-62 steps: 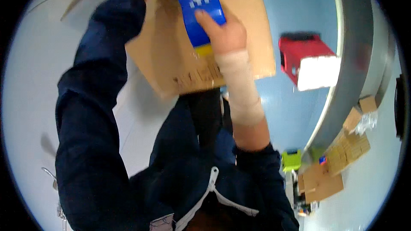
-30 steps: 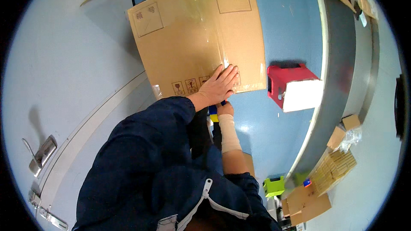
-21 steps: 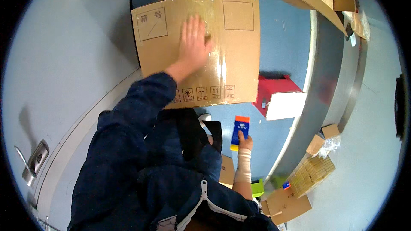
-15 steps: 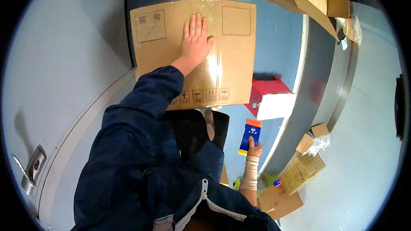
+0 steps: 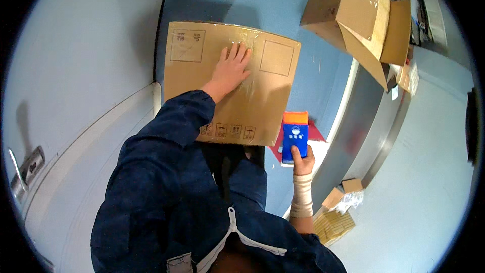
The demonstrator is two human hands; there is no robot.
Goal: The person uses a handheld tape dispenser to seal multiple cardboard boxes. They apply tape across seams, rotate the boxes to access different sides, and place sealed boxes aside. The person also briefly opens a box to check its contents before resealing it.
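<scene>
Blue tool [image 5: 295, 139] moved forward, long axis ahead, orange end [image 5: 295, 118] foremost

The light is bright and rather cool. Just right of the left fingers [image 5: 234, 52], shine lies on the tape [image 5: 251, 78]; well to their left, a soft shadow darkens the wall [image 5: 101, 60]. The fingers look fairly sharp; far around them, straight edges bend toward a black rim
</scene>
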